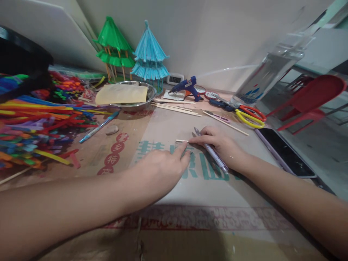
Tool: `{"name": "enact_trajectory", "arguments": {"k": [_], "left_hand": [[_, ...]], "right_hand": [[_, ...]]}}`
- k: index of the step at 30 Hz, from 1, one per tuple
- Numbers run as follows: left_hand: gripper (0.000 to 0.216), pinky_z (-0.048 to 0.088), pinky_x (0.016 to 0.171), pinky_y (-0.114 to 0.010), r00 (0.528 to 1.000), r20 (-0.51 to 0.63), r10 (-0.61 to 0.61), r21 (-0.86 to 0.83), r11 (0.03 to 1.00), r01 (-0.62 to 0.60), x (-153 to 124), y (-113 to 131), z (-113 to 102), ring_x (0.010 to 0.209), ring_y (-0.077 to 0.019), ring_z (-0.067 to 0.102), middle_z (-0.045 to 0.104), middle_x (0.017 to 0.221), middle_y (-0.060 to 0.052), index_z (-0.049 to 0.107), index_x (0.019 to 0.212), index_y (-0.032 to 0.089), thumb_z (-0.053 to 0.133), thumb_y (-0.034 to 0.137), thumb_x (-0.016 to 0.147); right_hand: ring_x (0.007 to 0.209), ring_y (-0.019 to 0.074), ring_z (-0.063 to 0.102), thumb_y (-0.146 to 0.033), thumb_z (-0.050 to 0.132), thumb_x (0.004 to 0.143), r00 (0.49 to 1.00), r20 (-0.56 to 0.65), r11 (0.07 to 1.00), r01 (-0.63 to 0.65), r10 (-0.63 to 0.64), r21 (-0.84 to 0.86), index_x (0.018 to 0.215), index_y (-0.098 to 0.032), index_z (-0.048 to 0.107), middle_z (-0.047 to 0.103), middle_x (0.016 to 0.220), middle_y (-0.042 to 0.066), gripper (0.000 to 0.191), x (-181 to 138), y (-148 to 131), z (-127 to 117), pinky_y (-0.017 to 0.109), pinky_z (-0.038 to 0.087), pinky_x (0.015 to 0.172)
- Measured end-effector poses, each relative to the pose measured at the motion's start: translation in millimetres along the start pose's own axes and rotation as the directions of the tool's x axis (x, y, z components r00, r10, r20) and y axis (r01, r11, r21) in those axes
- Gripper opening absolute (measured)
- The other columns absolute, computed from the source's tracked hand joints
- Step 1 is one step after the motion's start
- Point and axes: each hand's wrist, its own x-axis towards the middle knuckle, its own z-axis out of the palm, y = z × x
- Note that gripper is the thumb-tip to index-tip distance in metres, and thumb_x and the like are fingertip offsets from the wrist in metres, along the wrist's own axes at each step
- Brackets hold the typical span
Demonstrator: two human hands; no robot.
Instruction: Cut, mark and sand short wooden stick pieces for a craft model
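Observation:
A short wooden stick (180, 140) lies level on the plastic-covered cardboard (163, 127). At its right end, the fingertips of both hands meet. My left hand (163, 168) is curled, its index fingertip pressed at the stick and its thumb close below. My right hand (217, 143) has its index finger stretched to the same end. A pale purple pen (219, 162) is held in that hand, slanting under the fingers with its tip pointing away from me. The undersides of my left fingers are hidden.
Colourful pipe cleaners (35, 134) are heaped at left, near a blue pen (99, 127). Behind stand green (112, 40) and blue (149, 47) model pavilions, a metal bowl (136, 105) and a glue gun (187, 85). Scissors (250, 116), a bottle (255, 79) and a phone (285, 150) lie right.

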Motion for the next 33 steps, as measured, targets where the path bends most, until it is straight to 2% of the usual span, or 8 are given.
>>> {"name": "enact_trajectory", "arguments": {"k": [6, 12, 20, 33], "left_hand": [[0.049, 0.062, 0.055, -0.037, 1.000, -0.012, -0.024, 0.005, 1.000, 0.024, -1.6, 0.9, 0.9, 0.067, -0.0225, 0.076, 0.049, 0.153, -0.025, 0.054, 0.143, 0.011, 0.049, 0.008, 0.095], [0.051, 0.063, 0.056, -0.039, 0.999, 0.037, -0.028, -0.007, 1.000, 0.028, -0.6, 0.4, -0.7, 0.070, -0.0239, 0.076, 0.048, 0.154, -0.025, 0.052, 0.145, 0.012, 0.046, 0.007, 0.095], [0.050, 0.063, 0.057, -0.040, 0.999, 0.046, -0.023, -0.030, 0.999, 0.025, 0.7, 0.4, -4.4, 0.070, -0.0248, 0.076, 0.049, 0.153, -0.027, 0.054, 0.143, 0.010, 0.046, 0.005, 0.094], [0.048, 0.063, 0.056, -0.041, 0.999, 0.028, -0.034, -0.047, 0.998, 0.035, -0.1, -0.2, -2.1, 0.071, -0.0254, 0.077, 0.047, 0.155, -0.026, 0.055, 0.141, 0.012, 0.047, 0.006, 0.093]], "right_hand": [[0.082, 0.0209, 0.061, -0.027, 0.052, 0.102, 1.000, -0.009, 1.000, 0.005, -0.005, 0.009, 0.115, -0.027, 0.079, 0.061, 0.087, 0.006, 0.030, 0.2, 1.0, 0.9, 0.032, 0.045, 0.073], [0.082, 0.0211, 0.060, -0.025, 0.053, 0.101, 1.000, -0.015, 1.000, 0.013, -0.013, 0.014, 0.115, -0.026, 0.079, 0.060, 0.086, 0.006, 0.030, 0.0, 1.5, 1.9, 0.033, 0.046, 0.073], [0.081, 0.0205, 0.060, -0.028, 0.052, 0.102, 1.000, -0.024, 1.000, 0.011, -0.011, 0.015, 0.115, -0.027, 0.079, 0.061, 0.087, 0.005, 0.030, 0.1, 1.3, 2.3, 0.033, 0.046, 0.073], [0.083, 0.0216, 0.061, -0.030, 0.053, 0.102, 1.000, -0.017, 0.999, 0.002, -0.001, 0.037, 0.113, -0.028, 0.080, 0.061, 0.087, 0.006, 0.029, 0.7, 0.5, 0.8, 0.034, 0.046, 0.074]]}}
